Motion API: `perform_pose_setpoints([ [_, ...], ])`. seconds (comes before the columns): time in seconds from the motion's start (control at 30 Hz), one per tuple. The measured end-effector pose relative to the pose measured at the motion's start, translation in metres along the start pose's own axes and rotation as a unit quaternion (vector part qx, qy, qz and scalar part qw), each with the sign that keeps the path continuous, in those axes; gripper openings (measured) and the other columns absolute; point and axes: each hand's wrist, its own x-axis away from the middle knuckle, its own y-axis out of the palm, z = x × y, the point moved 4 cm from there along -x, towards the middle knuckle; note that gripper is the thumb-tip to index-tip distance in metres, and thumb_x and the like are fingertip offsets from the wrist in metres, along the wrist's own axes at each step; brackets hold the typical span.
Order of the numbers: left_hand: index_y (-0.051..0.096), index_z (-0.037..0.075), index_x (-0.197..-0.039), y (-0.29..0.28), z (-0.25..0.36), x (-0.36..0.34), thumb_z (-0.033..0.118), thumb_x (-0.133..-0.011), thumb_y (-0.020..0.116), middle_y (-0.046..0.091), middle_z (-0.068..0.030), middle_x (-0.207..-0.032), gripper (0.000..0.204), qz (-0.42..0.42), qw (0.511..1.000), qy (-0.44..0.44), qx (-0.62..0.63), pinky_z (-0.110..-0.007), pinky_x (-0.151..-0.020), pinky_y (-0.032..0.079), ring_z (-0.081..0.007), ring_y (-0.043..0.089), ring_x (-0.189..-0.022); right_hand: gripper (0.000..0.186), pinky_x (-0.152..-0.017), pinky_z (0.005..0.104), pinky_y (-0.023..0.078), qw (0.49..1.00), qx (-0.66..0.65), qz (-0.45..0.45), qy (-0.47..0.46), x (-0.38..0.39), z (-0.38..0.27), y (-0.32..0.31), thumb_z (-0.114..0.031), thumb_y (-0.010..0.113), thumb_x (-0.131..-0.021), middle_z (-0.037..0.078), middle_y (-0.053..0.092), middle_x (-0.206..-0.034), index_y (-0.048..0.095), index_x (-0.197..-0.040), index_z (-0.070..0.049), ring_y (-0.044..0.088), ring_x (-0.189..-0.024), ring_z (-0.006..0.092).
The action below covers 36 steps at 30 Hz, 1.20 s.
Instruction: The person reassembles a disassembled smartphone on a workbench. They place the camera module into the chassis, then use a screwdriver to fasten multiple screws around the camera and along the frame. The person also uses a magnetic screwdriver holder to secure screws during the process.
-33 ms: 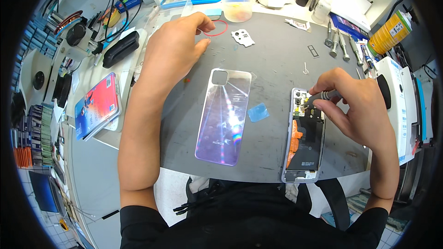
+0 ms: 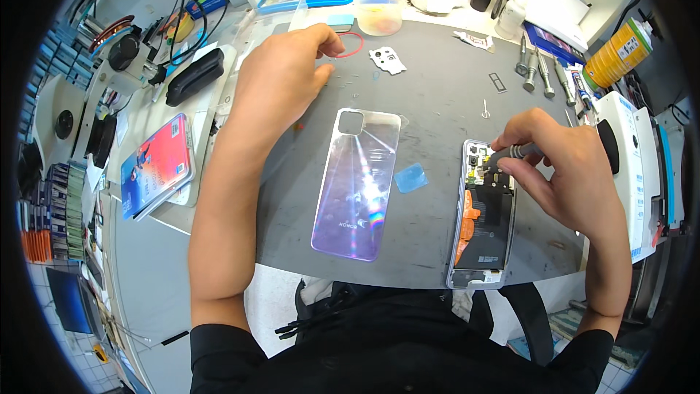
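A: What do we see at the fingers of the right hand (image 2: 561, 168)?
B: We see the thumb and forefinger closed upon a grey, ribbed, cylindrical screwdriver (image 2: 521, 151). Its front end is over the upper part of the opened phone with black battery and orange tab (image 2: 490, 237); we cannot tell if the tip touches a screw.
A: And the left hand (image 2: 283, 66)?
B: There we find the fingers curled, with a moderate gap between forefinger and thumb. The fingertips are just beside a thin red ring (image 2: 362, 42); we cannot tell if they touch it, and we see nothing gripped.
A: How do we describe the arms?
B: Both come from black short sleeves. The left reaches far forward, its hand turned inward; the right forearm rises, and its hand bends toward the phone.
A: What lies around them?
B: The phone lies flat near the front edge of a smooth, dull grey mat (image 2: 423, 241). To its left we have a crinkled blue film square (image 2: 411, 178), then a glossy silver-to-purple rectangular back cover (image 2: 350, 201). Farther off lies a pale, irregular plate with holes (image 2: 390, 63).
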Motion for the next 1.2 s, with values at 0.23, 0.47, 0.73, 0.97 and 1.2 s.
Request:
perform_pose_setpoints([
  [0.23,0.069,0.007,-0.105,0.014,-0.006,-0.005,0.004,-0.086,0.07,0.076,-0.0106,-0.101,0.019,-0.017,0.998,-0.039,-0.051,-0.035,-0.081,0.056,-0.0262,0.073,-0.098,0.026,-0.064,0.0271,0.055,0.997,-0.051,0.053,-0.022,0.003,0.003,0.001,-0.001,0.077,-0.083,0.006,0.075,-0.092,0.061,-0.104,-0.004,0.075,-0.081,0.0199],
  [0.47,0.069,0.01,-0.104,0.021,-0.015,-0.011,0.006,-0.085,0.071,0.077,-0.0065,-0.096,0.019,-0.023,0.996,-0.055,-0.068,-0.036,-0.077,0.056,-0.0241,0.074,-0.091,0.033,-0.059,0.0236,0.045,0.982,-0.079,0.171,-0.015,0.012,0.021,-0.01,-0.01,0.077,-0.086,0.002,0.077,-0.093,0.061,-0.114,-0.011,0.072,-0.075,0.0128],
  [0.73,0.07,0.015,-0.104,0.033,-0.022,-0.015,0.016,-0.086,0.07,0.076,-0.0074,-0.091,0.018,-0.005,0.994,-0.016,-0.108,-0.043,-0.072,0.055,-0.0313,0.072,-0.086,0.035,-0.059,0.0192,0.046,0.984,-0.063,0.162,-0.039,0.017,0.036,-0.008,-0.007,0.074,-0.089,0.007,0.077,-0.098,0.059,-0.121,-0.007,0.074,-0.087,0.0121],
  [0.97,0.065,0.012,-0.104,0.039,-0.012,-0.026,0.011,-0.089,0.064,0.074,-0.0093,-0.091,0.015,-0.027,0.983,0.042,-0.176,-0.044,-0.072,0.054,-0.0334,0.07,-0.085,0.034,-0.056,0.0183,0.046,0.981,-0.079,0.173,-0.043,0.019,0.047,-0.004,-0.007,0.073,-0.09,0.006,0.077,-0.096,0.06,-0.122,-0.007,0.074,-0.086,0.011],
  [1.2,0.056,0.003,-0.114,0.022,-0.001,-0.029,0.01,-0.1,0.054,0.067,-0.0167,-0.101,0.016,0.042,0.997,0.064,-0.001,-0.038,-0.076,0.051,-0.028,0.066,-0.089,0.036,-0.063,0.0217,0.056,0.964,-0.115,0.23,-0.068,0.019,0.044,-0.01,-0.002,0.071,-0.091,0.01,0.074,-0.104,0.058,-0.124,-0.005,0.074,-0.092,0.017],
])
